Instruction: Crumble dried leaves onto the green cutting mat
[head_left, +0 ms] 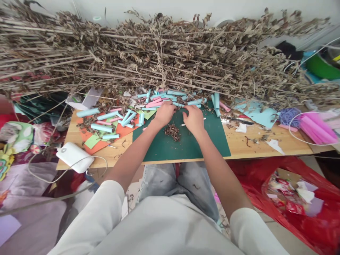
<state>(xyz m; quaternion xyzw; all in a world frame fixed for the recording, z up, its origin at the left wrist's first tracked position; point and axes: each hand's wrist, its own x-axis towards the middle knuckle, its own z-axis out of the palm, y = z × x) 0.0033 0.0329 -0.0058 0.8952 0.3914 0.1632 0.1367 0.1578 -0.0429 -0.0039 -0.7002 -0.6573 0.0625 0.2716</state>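
Note:
At the far edge of the green cutting mat (pixel 159 150), my left hand (pixel 165 113) and my right hand (pixel 194 117) face each other with fingers curled in. A light blue paper tube (pixel 178 105) spans the gap between their fingertips, and both seem closed on its ends; the fingers partly hide it. Below them a small heap of crumbled dried leaves (pixel 172 132) lies on the mat. A thin white stick (pixel 183 124) passes beneath my right hand. Just beyond my fingers is a pile of blue and pink rolled paper tubes (pixel 154 102).
Dried stalks with leaves (pixel 159 53) stretch across the back. More paper tubes (pixel 105 127) lie on orange paper at left, near a white power bank (pixel 75 157) with a cable. Purple yarn (pixel 289 117) sits at right. A red plastic bag (pixel 249 184) holding scraps is below the table.

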